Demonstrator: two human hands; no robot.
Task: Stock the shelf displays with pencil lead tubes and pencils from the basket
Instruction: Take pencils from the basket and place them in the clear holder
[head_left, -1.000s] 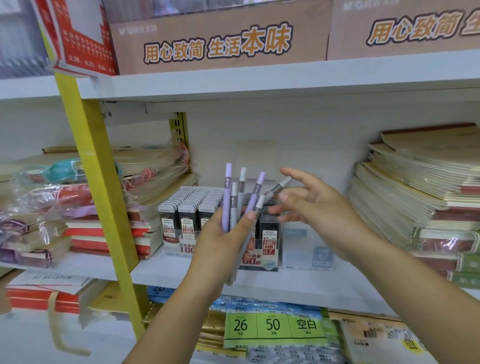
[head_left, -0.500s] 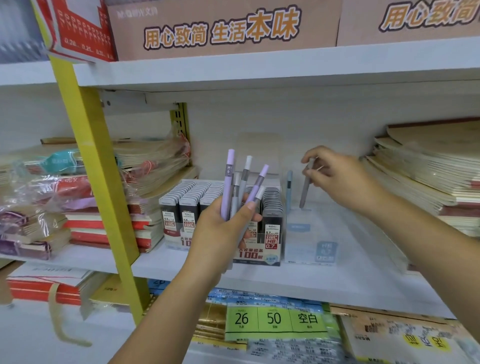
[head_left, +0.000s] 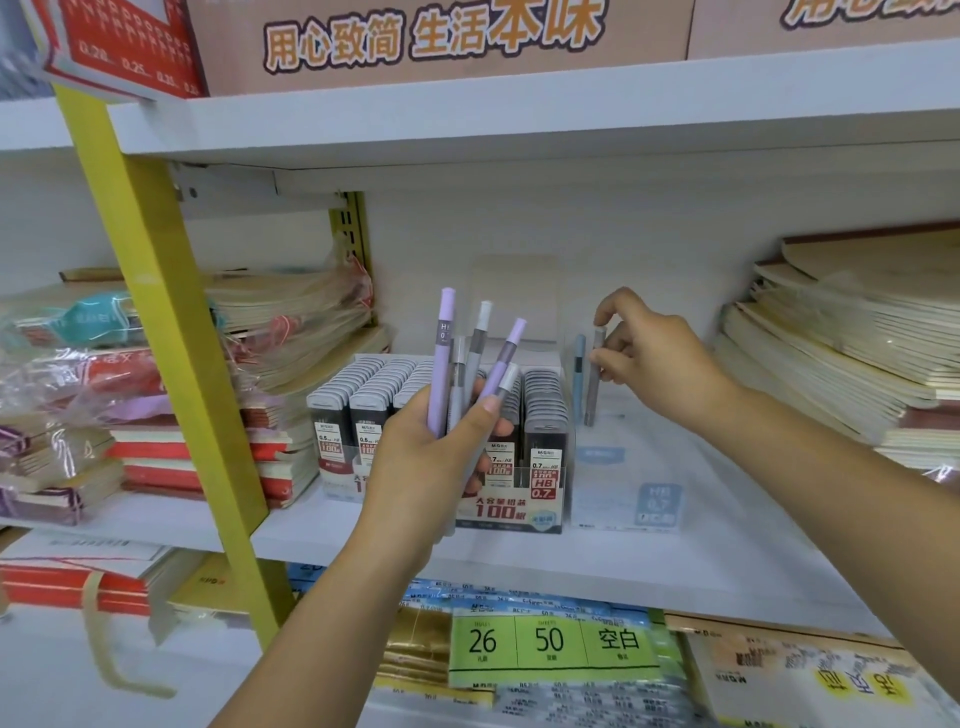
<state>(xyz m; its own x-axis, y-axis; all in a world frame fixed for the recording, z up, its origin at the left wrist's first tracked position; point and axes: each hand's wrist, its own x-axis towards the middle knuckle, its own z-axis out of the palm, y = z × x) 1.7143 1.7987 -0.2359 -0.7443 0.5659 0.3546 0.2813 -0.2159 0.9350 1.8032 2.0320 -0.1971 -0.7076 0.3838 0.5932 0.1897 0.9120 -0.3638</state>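
Observation:
My left hand (head_left: 431, 457) grips a fan of several lilac and grey mechanical pencils (head_left: 470, 364), tips up, in front of the display box of black pencil lead tubes (head_left: 358, 400) on the middle shelf. My right hand (head_left: 644, 353) pinches the top of a grey pencil (head_left: 594, 379) that stands upright inside a clear plastic display stand (head_left: 623, 493) right of the lead box. A blue pencil (head_left: 578, 379) stands next to it in the same stand. The basket is out of view.
Wrapped notebook stacks (head_left: 291, 332) fill the shelf's left side, beyond a yellow upright (head_left: 171, 332). Tan notebooks (head_left: 841, 353) are piled at the right. The white shelf above (head_left: 519, 109) carries cardboard boxes. Packs with green labels (head_left: 550, 644) lie on the shelf below.
My right hand took one grey pencil from the fan in my left hand, carried it right and lowered it upright into the clear stand. The left hand stayed in place.

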